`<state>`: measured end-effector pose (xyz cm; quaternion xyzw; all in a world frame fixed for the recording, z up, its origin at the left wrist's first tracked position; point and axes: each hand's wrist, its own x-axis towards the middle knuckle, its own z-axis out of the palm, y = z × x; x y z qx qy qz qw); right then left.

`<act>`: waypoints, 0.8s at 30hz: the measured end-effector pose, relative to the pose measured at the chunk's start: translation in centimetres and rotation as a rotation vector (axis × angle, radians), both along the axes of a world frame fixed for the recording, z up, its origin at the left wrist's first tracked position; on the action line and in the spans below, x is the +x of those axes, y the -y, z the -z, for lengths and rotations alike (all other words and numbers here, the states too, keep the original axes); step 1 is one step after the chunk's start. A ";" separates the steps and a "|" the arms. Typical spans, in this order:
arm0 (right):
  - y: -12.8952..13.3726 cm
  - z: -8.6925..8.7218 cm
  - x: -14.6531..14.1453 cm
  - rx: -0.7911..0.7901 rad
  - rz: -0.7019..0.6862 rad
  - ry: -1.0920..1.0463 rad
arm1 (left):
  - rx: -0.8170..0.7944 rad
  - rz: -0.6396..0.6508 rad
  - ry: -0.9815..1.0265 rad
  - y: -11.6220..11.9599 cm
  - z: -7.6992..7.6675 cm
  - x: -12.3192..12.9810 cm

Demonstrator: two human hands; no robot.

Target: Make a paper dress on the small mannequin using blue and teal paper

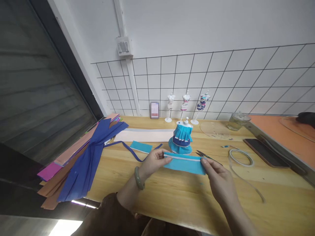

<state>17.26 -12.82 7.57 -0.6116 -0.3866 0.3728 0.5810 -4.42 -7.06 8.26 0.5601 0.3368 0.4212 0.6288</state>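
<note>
Between my two hands a strip of turquoise crepe paper [184, 166] is stretched out, with a pale band running along its upper part. My left hand [155, 161], with a green bangle at the wrist, pinches the strip's left end. At the right end, my right hand [218, 175] pinches it near the top corner. Just behind the strip stands a small dress form [182, 136] dressed in turquoise pleats and dark blue layers. Black scissors [203, 154] lie beside it, partly hidden by my right hand. A second turquoise piece [141, 147] rests on the table to the left.
Blue crepe paper [92, 157] lies over a stack of coloured sheets at left. Along the wall are three small dress forms [185, 103] and a small framed screen [155, 109]. To the right are a tape coil [251, 160], a dark phone [265, 152] and a glass jar [237, 122].
</note>
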 end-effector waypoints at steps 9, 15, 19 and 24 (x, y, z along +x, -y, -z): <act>1.3 4.9 0.5 -0.019 -0.222 -0.094 | -0.207 0.053 -0.115 1.5 4.2 -0.6; 1.8 5.1 0.5 -0.049 -0.262 0.016 | -0.272 0.099 -0.118 1.5 5.4 -0.9; 2.0 5.4 1.0 -0.086 -0.309 0.032 | -0.300 0.113 -0.121 1.4 6.1 -1.1; 2.1 5.7 1.2 -0.146 -0.327 0.016 | -0.311 0.126 -0.141 1.3 6.3 -1.4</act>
